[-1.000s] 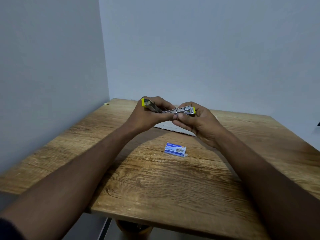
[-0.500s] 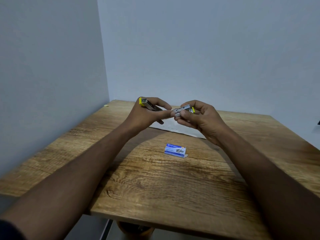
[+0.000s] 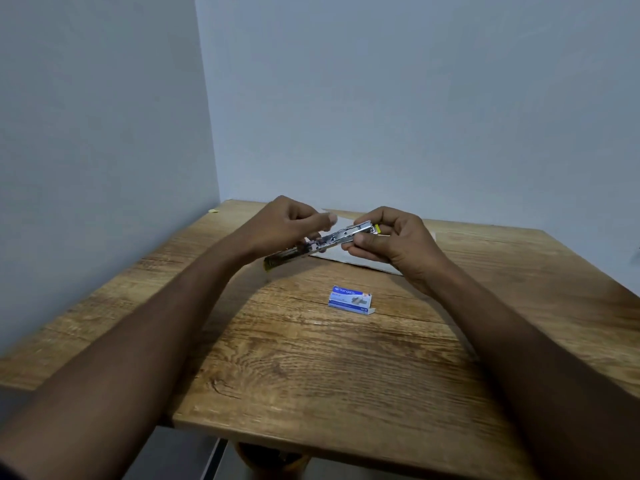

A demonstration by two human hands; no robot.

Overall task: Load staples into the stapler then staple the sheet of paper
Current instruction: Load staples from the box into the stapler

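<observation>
Held above the wooden table (image 3: 311,375): silver metal stapler with yellow ends (image 3: 341,237), swung open. Right hand (image 3: 394,242) pinching its upper end; left hand (image 3: 284,225) curled loosely over the hinge, grip unclear. White paper sheet (image 3: 367,261) beneath. Blue staple box (image 3: 350,298) at six o'clock from the stapler.

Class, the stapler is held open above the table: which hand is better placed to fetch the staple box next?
Left hand: it only loosely touches the stapler, while the right hand pinches it.
</observation>
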